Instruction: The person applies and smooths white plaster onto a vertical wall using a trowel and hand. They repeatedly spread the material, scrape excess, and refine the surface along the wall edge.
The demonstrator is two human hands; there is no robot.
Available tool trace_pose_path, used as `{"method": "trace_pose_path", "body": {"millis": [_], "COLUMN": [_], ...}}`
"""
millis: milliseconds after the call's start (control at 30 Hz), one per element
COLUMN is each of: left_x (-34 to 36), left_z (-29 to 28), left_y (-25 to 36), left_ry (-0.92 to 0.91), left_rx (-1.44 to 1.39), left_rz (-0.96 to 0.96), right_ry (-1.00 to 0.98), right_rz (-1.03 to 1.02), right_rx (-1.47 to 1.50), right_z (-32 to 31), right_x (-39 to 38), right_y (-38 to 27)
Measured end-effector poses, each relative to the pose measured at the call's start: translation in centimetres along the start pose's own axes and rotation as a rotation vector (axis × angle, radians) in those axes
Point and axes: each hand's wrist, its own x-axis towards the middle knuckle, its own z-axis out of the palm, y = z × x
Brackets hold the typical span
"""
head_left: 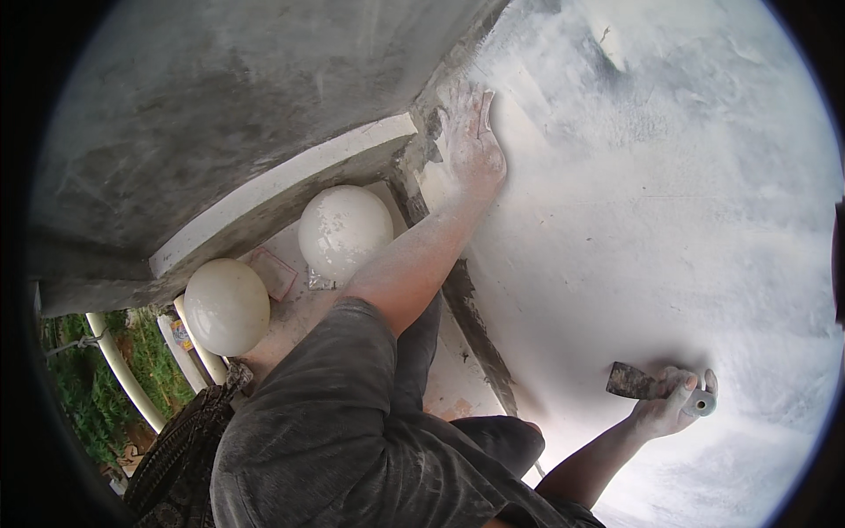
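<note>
My left hand (473,145), coated in white dust, lies against the pale wall (598,238) near its upper corner. A thin folded sheet (486,113), apparently sandpaper, shows at the edge of that hand. The fingers are stretched along the wall, and most of the sheet is hidden under them. Lower down at the right, my right hand (667,412) is closed round the handle of a putty knife (632,382). Its broad, stained blade points left, close to the wall. The wall surface is whitish with grey patches and smears.
Two white globes (227,307) stand at the left, on a ledge beside my left arm, with flat packets by them. A grey plastered wall (264,106) meets the pale one at the top. Pale rails (123,374) and green plants (75,387) lie at lower left.
</note>
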Motion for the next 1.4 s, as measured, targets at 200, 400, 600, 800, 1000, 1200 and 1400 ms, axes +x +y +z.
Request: {"method": "trace_pose_path", "body": {"millis": [200, 400, 600, 800, 1000, 1200, 1400], "left_x": [-2.5, -3.2, -3.2, -3.7, -3.8, -4.5, -5.7], "left_z": [0.8, 1.3, 1.1, 0.4, 1.1, 1.9, 1.1], "left_y": [-2.1, -2.6, -3.3, -4.6, -4.5, -3.8, -5.0], "left_ry": [-0.04, -0.047, -0.078, -0.146, -0.104, -0.024, -0.109], "left_rx": [-0.118, -0.232, -0.081, -0.004, -0.058, -0.101, 0.052], "left_rz": [-0.346, 0.014, -0.536, -0.343, -0.042, -0.254, -0.542], "right_ry": [-0.046, 0.02, -0.109, -0.098, -0.075, -0.129, -0.153], "right_rz": [0.068, 0.01, -0.092, -0.082, -0.072, -0.034, -0.027], "right_rx": [0.005, -0.012, 0.02, -0.033, 0.014, -0.062, 0.028], "right_z": [-0.5, 0.0, -0.4, -0.2, 0.3, 0.0, -0.2], "right_x": [-0.2, -0.3, 0.4, 0.2, -0.1, 0.1, 0.2], "right_y": [-0.3, 0.3, 0.8, 0.7, 0.1, 0.0, 0.4]}}
